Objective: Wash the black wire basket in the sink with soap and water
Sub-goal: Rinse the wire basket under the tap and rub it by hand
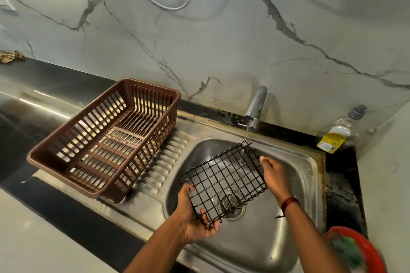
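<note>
The black wire basket [224, 180] hangs tilted over the steel sink [295, 186], its far corner under a thin stream of water from the chrome tap [256, 106]. My left hand [195, 217] grips its near lower corner. On the basket's right edge rests my right hand [276, 176], fingers curled around the wire. A clear soap bottle [337, 134] with a yellow label stands at the back right corner of the counter.
A brown plastic dish rack [106, 139] sits tilted on the ribbed drainboard left of the sink. A red bowl [363, 248] with a green scrubber lies at the front right. The marble wall rises right behind the tap. The drain [233, 210] shows beneath the basket.
</note>
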Available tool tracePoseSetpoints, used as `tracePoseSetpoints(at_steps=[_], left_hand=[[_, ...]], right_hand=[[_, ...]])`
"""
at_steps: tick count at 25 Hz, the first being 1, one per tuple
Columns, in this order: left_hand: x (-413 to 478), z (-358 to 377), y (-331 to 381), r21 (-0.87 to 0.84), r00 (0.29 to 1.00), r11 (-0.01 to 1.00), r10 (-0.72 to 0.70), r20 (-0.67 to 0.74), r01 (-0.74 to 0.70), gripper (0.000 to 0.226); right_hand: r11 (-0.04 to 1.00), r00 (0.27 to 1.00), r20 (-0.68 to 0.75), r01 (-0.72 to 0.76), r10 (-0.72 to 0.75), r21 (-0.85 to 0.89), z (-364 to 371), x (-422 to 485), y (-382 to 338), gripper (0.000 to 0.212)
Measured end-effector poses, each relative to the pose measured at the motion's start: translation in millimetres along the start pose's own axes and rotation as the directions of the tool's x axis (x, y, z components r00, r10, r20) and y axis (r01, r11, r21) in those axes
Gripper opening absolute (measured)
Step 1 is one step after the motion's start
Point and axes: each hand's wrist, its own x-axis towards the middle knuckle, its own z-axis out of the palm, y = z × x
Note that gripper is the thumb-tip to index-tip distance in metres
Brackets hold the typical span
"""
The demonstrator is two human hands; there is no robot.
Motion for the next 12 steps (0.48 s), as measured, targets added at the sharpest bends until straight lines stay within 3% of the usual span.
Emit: tracePoseSetpoints(at_steps=[4,12], left_hand=[[2.3,-4.9,8.0,0.086,1.0,0.996,0.018,0.007,-0.019,0.066],[7.6,-10.8,42.1,0.298,0.991,0.946,0.123,0.043,-0.13,0.032]], right_hand=[[0.993,0.995,-0.033,-0.093,0.096,0.069,-3.8,-3.9,3.3,0.045],[0.828,0.909,-0.178,-0.244,0.377,0.505,-10.0,-19.7,9.1,0.042]])
